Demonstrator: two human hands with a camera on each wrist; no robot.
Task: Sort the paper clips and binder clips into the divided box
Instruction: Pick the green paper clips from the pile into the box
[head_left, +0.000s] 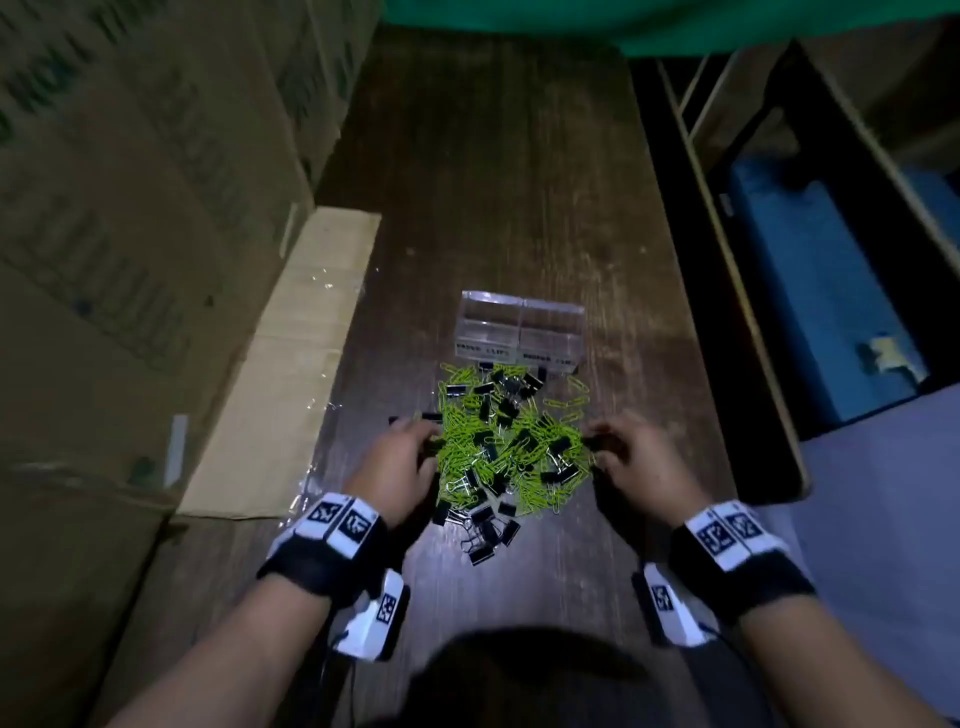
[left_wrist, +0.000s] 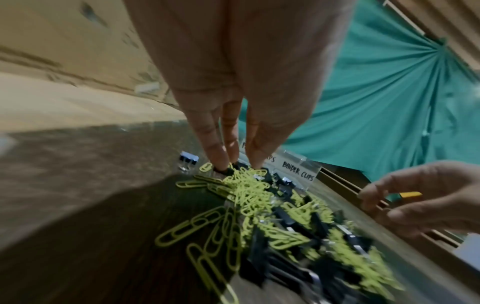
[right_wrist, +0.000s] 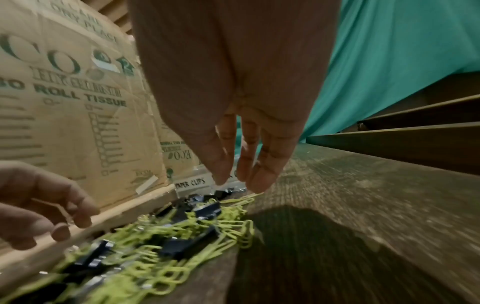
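Note:
A mixed pile of green paper clips (head_left: 467, 447) and black binder clips (head_left: 485, 530) lies on the dark wooden table (head_left: 493, 182). Just behind it stands the clear divided box (head_left: 519, 332), labelled "PAPER CLIPS" (right_wrist: 192, 183) and "BINDER CLIPS" (left_wrist: 298, 174); both compartments look empty. My left hand (head_left: 431, 441) is at the pile's left edge, its straight fingertips (left_wrist: 221, 162) touching clips there. My right hand (head_left: 597, 447) hovers at the pile's right edge, its fingers (right_wrist: 221, 174) hanging relaxed and holding nothing. Each hand also shows in the other wrist view: right hand (left_wrist: 376, 203), left hand (right_wrist: 59, 226).
One stray binder clip (left_wrist: 188, 160) sits left of the pile. Tall cardboard boxes (head_left: 130, 208) and a flat cardboard sheet (head_left: 291, 364) line the table's left side. Green cloth (head_left: 623, 21) hangs at the far end. A wooden shelf holding something blue (head_left: 810, 291) stands on the right.

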